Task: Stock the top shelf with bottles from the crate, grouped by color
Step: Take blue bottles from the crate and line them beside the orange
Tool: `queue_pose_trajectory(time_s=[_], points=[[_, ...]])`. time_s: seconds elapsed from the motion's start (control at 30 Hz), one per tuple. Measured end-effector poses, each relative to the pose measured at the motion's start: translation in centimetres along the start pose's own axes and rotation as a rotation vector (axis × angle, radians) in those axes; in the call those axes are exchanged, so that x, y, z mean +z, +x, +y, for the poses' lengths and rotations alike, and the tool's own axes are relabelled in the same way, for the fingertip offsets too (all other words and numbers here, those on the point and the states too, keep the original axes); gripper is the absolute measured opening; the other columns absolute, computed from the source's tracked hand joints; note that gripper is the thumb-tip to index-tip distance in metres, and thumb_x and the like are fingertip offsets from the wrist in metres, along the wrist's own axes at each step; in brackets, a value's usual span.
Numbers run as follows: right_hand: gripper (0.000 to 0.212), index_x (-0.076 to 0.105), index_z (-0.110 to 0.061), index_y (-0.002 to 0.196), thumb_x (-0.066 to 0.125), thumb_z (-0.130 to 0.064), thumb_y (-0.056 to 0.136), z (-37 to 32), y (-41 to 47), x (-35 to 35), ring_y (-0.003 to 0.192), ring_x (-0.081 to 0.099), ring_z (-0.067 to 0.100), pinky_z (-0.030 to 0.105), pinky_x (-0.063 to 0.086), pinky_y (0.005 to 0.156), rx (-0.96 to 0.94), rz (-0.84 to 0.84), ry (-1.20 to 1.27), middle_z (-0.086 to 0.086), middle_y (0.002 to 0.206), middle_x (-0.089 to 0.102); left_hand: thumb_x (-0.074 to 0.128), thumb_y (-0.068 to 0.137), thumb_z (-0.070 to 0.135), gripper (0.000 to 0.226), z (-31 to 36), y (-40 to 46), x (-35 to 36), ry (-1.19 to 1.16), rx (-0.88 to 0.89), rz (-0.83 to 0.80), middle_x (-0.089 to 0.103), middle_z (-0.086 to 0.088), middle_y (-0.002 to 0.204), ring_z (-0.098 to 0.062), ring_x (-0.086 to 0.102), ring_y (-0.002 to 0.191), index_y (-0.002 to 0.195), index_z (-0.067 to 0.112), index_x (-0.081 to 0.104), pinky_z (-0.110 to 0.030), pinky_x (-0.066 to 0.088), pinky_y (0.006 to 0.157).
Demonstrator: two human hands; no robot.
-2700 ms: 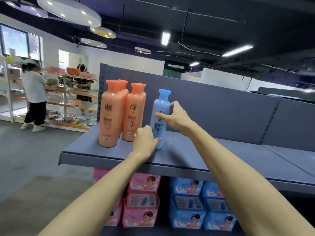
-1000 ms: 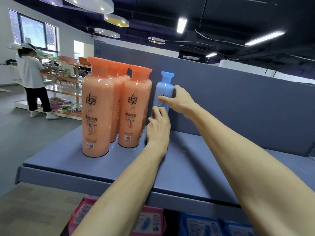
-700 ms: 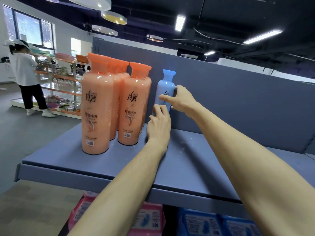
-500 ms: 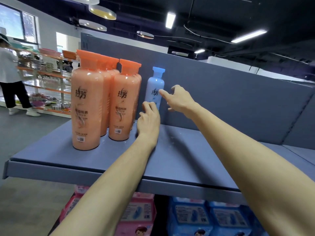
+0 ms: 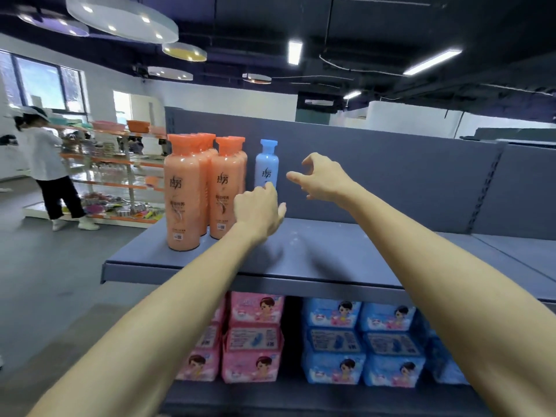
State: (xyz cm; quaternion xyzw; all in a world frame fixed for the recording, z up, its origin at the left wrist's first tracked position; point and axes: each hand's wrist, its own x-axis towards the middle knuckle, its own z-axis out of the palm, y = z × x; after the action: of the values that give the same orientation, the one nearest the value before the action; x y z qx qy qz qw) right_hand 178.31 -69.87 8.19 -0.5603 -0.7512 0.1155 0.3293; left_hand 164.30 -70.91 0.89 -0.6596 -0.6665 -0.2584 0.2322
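Observation:
A light blue bottle [image 5: 266, 164] stands upright at the back of the grey top shelf [image 5: 331, 254], against the back panel. Several orange bottles [image 5: 183, 194] stand in rows just left of it. My left hand [image 5: 258, 209] hovers in front of the blue bottle's lower part and hides it; the fingers are loosely curled and hold nothing. My right hand [image 5: 322, 179] is in the air to the right of the blue bottle, apart from it, fingers spread and bent, empty. The crate is out of view.
The shelf stretches away to the right of the blue bottle. On the shelf below lie pink packs [image 5: 255, 335] and blue packs [image 5: 361, 341]. A person [image 5: 45, 164] in a white top stands at a far display rack [image 5: 120, 173] on the left.
Both hands have come off the blue bottle and drawn back toward me. The bottle stays standing at the back of the shelf. The camera has pulled back and tilted down.

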Motion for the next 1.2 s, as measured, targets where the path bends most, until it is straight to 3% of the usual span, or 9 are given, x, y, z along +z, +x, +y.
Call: queue_pose_trajectory(time_s=[0.13,0.27,0.47,0.6,0.67,0.8,0.9,1.03,1.2], points=[[0.059,0.046,-0.019,0.135,0.062,-0.052,0.088,0.7,-3.9,-0.8,0.103,0.066,0.022,0.041,0.055,0.091,-0.018,-0.017,-0.012,0.004,0.121,0.063,0.044,0.096,0.047,0.034,1.4,-6.1,-0.5,-0.096,0.075,0.074,0.063,-0.003,0.091,-0.028,0.064,0.080,0.100,0.014,0.050,-0.032,0.031,0.057],[0.051,0.049,-0.020,0.129,0.065,-0.048,0.090,3.0,-9.2,-1.6,0.083,0.073,0.014,0.034,0.059,0.082,0.008,-0.077,0.006,0.000,0.099,0.071,0.051,0.089,0.040,0.027,3.2,-11.4,0.0,-0.227,0.203,0.201,0.057,0.001,0.072,-0.023,0.058,0.064,0.090,0.013,0.054,-0.027,0.031,0.043],[0.036,0.059,-0.014,0.113,0.071,-0.038,0.089,7.6,-17.1,-1.5,0.071,0.075,0.010,0.030,0.063,0.073,0.116,-0.160,0.160,0.006,0.084,0.076,0.051,0.087,0.035,0.022,7.1,-18.0,1.6,-0.284,0.442,0.232,0.056,0.000,0.075,-0.020,0.056,0.068,0.086,0.014,0.055,-0.033,0.040,0.044],[0.032,0.060,-0.018,0.107,0.070,-0.041,0.088,13.8,-23.3,1.5,0.068,0.074,0.006,0.031,0.062,0.073,0.209,-0.213,0.105,-0.001,0.081,0.075,0.049,0.089,0.037,0.024,9.4,-26.2,6.2,-0.371,0.373,-0.019,0.053,0.002,0.076,-0.020,0.055,0.069,0.092,0.014,0.053,-0.029,0.031,0.045],[0.035,0.058,-0.019,0.109,0.070,-0.044,0.088,17.4,-26.6,3.6,0.067,0.073,0.004,0.028,0.060,0.071,0.284,-0.275,0.077,-0.004,0.076,0.074,0.049,0.092,0.039,0.026,10.8,-31.0,8.8,-0.409,0.315,-0.195,0.055,0.002,0.081,-0.021,0.058,0.074,0.099,0.014,0.052,-0.030,0.035,0.049],[0.040,0.056,-0.018,0.114,0.072,-0.043,0.088,25.3,-33.7,9.1,0.071,0.073,0.009,0.036,0.061,0.078,0.466,-0.406,0.102,0.001,0.077,0.075,0.046,0.093,0.042,0.026,14.0,-40.5,13.3,-0.472,0.254,-0.537,0.059,0.002,0.087,-0.023,0.062,0.081,0.099,0.017,0.047,-0.036,0.047,0.059],[0.037,0.058,-0.015,0.110,0.075,-0.038,0.085,30.9,-39.3,13.9,0.070,0.067,0.009,0.032,0.055,0.080,0.600,-0.470,0.102,-0.002,0.077,0.074,0.045,0.094,0.042,0.026,16.0,-47.4,16.0,-0.472,0.211,-0.702,0.060,-0.001,0.091,-0.026,0.062,0.084,0.099,0.016,0.047,-0.037,0.044,0.062],[0.040,0.059,-0.017,0.112,0.074,-0.039,0.082,37.6,-46.7,20.2,0.100,0.065,0.024,0.034,0.051,0.087,0.787,-0.579,0.032,0.004,0.101,0.071,0.045,0.095,0.040,0.025,17.2,-56.0,18.6,-0.505,0.070,-0.925,0.063,-0.005,0.096,-0.031,0.061,0.091,0.099,0.015,0.045,-0.040,0.044,0.068],[0.041,0.054,-0.013,0.120,0.068,-0.032,0.086,43.8,-55.2,25.9,0.109,0.061,0.032,0.034,0.048,0.086,0.986,-0.748,-0.089,0.014,0.122,0.062,0.044,0.096,0.039,0.025,17.3,-63.9,20.9,-0.486,-0.113,-1.083,0.064,-0.001,0.104,-0.026,0.063,0.096,0.107,0.017,0.049,-0.037,0.047,0.072]])
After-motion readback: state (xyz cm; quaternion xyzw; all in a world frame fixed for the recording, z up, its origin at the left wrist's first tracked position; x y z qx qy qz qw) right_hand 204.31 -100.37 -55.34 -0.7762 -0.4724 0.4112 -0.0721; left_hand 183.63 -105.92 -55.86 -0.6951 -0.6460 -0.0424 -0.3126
